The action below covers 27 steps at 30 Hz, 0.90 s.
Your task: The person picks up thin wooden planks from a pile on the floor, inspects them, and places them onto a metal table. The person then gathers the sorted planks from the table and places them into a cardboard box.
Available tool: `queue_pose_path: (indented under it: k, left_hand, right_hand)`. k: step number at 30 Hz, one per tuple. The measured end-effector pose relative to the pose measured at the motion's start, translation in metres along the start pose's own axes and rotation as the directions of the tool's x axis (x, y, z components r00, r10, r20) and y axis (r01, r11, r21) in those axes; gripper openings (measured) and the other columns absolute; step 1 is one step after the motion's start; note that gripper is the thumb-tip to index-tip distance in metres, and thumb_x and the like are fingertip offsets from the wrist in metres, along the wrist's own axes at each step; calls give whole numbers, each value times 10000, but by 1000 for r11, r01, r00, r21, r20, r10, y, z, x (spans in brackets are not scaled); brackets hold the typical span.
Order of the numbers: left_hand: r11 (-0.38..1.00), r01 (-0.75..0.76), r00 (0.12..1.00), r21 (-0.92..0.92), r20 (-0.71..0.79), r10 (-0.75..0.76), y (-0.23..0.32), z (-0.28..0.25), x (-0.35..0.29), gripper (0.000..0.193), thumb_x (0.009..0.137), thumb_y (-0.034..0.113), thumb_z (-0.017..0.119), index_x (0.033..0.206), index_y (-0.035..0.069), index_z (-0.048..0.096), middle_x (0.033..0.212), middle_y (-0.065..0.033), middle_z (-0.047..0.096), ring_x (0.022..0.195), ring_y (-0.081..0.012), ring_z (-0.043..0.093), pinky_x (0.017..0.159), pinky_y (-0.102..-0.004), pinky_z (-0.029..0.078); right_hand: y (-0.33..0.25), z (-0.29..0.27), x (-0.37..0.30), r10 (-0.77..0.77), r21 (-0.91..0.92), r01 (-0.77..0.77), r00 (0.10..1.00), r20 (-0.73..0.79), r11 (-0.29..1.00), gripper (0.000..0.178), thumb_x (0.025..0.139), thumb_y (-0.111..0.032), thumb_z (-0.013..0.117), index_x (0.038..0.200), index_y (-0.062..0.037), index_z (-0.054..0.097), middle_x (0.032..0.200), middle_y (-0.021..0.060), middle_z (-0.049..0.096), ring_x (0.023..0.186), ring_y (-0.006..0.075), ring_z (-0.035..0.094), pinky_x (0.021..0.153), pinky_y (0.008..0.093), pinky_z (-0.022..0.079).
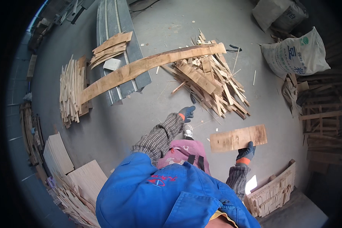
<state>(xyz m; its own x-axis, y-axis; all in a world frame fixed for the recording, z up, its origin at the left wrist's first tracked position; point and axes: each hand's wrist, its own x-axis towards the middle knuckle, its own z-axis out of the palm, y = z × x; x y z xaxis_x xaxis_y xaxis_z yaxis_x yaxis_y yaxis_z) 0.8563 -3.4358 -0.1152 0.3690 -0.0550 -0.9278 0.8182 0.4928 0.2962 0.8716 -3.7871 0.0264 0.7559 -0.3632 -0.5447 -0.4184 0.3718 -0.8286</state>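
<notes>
My right hand (246, 152), in a dark blue glove with an orange cuff, grips a short piece of wood board (237, 138) by its near edge. The board is held level, with a darker brown patch at its right end. In the middle, my left hand (187, 113) wears the same kind of glove and reaches forward, holding nothing, its fingers loosely bent and a little apart. Just beyond it lies a heap of thin wood strips and offcuts (216, 89), with some wider board pieces (199, 78) on top.
A long curved plank (148, 62) spans from the strip heap to a stack of strips (70, 89) at left, passing over a grey metal bench (125, 38). White sacks (298, 55) stand far right. Stacked boards (88, 179) lie near left; a wood bundle (271, 192) stands near right.
</notes>
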Motion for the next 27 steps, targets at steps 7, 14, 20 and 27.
queue_pose_path:
  k: [7,14,20,27]
  left_hand:
    - [764,-583,700,-277,306,645,-33,-80,-184,391,930,348,598,1206,74,553,1066,-10,621,968,-141,594,868,-284,482]
    - [476,-787,597,-392,-291,748,-62,-198,-259,407,855,80,696,1242,21,586,1121,-37,657,996,-130,604,897,-285,490]
    - [384,-914,357,-133,-714,602,-125,-335,-282,385,848,38,683,1222,27,591,1097,-23,655,944,-122,605,874,-273,486]
    - [233,-959,255,-164,-858,446,-125,-455,-313,414,865,120,659,1248,9,547,1134,-68,609,991,-176,592,868,-332,499]
  right_hand:
    - [73,202,-65,387,-440,-87,644,660,894,439,927,-207,577,1326,-53,480,1146,100,632,928,243,658,758,385,574]
    - [149,341,-225,510,-520,218,107,854,826,414,928,-262,639,1263,-36,549,1051,28,635,879,113,611,702,259,515]
    - [201,414,-275,356,-352,615,123,926,705,505,884,-243,692,1293,3,524,1181,139,627,1023,196,620,849,303,508]
    - [220,467,-269,217,-65,996,49,975,69,648,748,-333,768,1295,-82,530,1300,194,528,1204,370,500,997,433,424]
